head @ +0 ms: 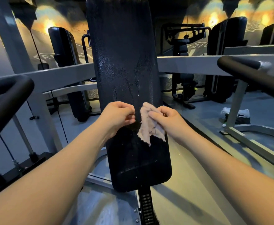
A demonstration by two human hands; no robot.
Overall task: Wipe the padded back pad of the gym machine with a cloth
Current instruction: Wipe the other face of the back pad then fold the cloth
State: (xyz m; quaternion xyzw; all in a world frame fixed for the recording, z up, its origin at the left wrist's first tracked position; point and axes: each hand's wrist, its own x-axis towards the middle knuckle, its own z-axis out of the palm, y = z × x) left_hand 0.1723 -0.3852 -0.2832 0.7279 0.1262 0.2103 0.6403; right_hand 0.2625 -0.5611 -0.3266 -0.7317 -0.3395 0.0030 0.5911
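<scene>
The right hand (167, 120) pinches a crumpled pale pink cloth (149, 127) in curled fingers, in front of the middle of the tall black padded back pad (124, 54); whether it touches the pad I can't tell. The left hand (118, 116), curled on nothing, hangs just beside it. Wet streaks and droplets glisten higher up the pad, so I'd judge most of the wiping is left

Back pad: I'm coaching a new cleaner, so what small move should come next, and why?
Probably press the cloth flat onto the back pad and stroke upward. The right hand holds it bunched in front of the pad, and wet-looking streaks show just above it.
</scene>
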